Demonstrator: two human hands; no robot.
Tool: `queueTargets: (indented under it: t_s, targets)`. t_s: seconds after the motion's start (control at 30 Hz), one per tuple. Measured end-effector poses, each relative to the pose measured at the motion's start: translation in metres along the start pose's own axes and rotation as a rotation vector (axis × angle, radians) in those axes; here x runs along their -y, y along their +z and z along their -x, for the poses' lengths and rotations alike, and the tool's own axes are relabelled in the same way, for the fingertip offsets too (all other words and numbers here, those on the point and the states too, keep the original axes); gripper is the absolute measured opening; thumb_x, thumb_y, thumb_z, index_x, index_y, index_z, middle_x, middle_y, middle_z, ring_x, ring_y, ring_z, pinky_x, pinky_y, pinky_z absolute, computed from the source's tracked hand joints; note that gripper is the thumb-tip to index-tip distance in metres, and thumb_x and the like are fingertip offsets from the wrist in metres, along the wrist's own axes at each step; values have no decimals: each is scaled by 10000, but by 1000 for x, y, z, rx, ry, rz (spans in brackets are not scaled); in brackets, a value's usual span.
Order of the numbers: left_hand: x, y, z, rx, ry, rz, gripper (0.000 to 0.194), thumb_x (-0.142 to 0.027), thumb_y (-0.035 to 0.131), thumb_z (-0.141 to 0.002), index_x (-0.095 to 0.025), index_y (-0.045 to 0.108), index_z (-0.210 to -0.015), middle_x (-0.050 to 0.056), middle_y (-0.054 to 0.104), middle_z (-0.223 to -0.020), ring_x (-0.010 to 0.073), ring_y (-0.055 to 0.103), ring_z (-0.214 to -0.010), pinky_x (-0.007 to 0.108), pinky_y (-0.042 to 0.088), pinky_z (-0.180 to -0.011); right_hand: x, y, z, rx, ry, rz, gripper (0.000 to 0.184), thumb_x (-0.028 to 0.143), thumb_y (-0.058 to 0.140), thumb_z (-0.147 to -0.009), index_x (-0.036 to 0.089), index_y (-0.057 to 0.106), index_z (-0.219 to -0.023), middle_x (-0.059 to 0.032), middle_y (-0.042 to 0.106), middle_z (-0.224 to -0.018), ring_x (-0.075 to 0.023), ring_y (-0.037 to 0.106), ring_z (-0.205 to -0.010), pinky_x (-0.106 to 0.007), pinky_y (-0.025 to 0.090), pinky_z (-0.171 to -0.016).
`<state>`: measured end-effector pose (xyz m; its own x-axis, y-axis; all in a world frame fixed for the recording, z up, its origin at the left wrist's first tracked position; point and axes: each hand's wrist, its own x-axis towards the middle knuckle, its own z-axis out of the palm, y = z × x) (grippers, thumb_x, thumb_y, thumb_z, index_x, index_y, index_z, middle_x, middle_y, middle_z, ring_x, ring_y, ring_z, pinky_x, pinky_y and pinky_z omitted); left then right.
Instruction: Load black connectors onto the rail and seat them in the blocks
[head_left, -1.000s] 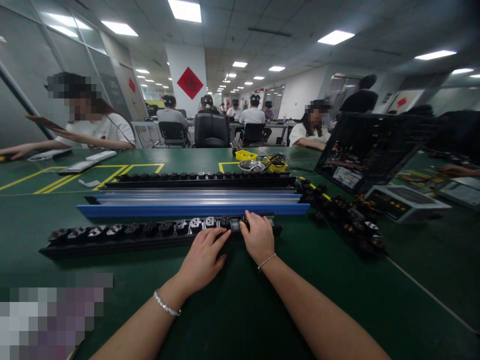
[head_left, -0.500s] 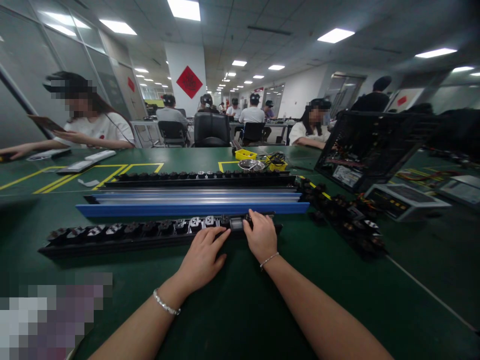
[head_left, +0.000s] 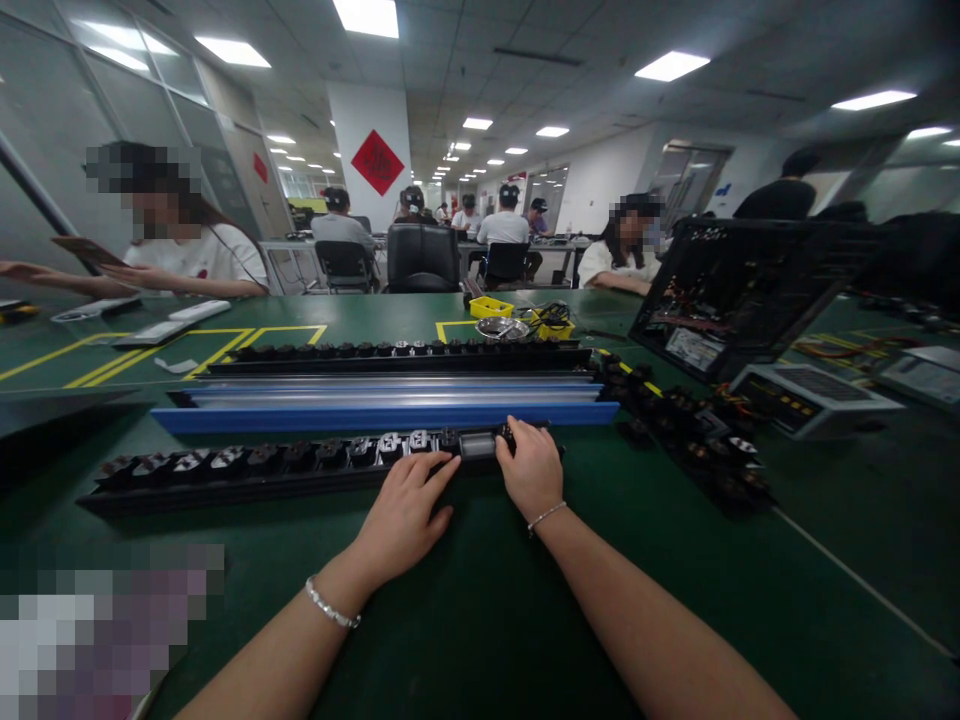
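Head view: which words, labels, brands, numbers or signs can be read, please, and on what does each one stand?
No text is readable:
Red diamond on the pillar: dark marking, too blurred.
Smaller red diamond, left of it: too small.
White label inside the computer case: print too small.
Metal box: yellow marks, too blurred.
Blue mark on the far wall: too small.

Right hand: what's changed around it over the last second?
The right hand has slid rightward along the black rail, the small black piece at its fingertips moving too, widening the bare gap. The left hand and rail stayed put.
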<state>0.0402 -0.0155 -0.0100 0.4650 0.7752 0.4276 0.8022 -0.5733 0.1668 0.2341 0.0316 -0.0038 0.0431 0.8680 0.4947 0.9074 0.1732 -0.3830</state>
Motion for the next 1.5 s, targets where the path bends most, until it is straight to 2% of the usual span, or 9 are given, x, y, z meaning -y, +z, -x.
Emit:
queueTargets:
  t_s: [0.3, 0.53, 1.5]
  targets:
    - [-1, -1, 0, 0, 2, -2, 593, -206, 529, -768, -259, 364, -1336, 52, 449, -1296, 246, 377, -1182, 466, 348, -1010, -2, -1, -1, 9, 13, 8, 411, 280, 420, -861, 80, 553, -1194, -134, 608, -1161, -213, 516, -1117, -373, 279, -1023]
    - [0, 0, 0, 1, -4, 3, 595, -214, 530, -769, -269, 362, -1337, 49, 452, -1296, 247, 375, -1187, 472, 354, -1006, -2, -1, 0, -22, 3, -12, 392, 282, 425, -856, 112, 567, -1179, -129, 619, -1144, -213, 526, -1104, -392, 296, -1010]
    - [1, 1, 1, 1, 0, -3, 599, -224, 528, -776, -271, 352, -1346, 49, 444, -1309, 245, 374, -1191, 464, 348, -1011, -12, 2, -2, -60, -1, 18, 396, 273, 416, -842, 106, 579, -1162, -125, 637, -1099, -216, 543, -1066, -369, 338, -978]
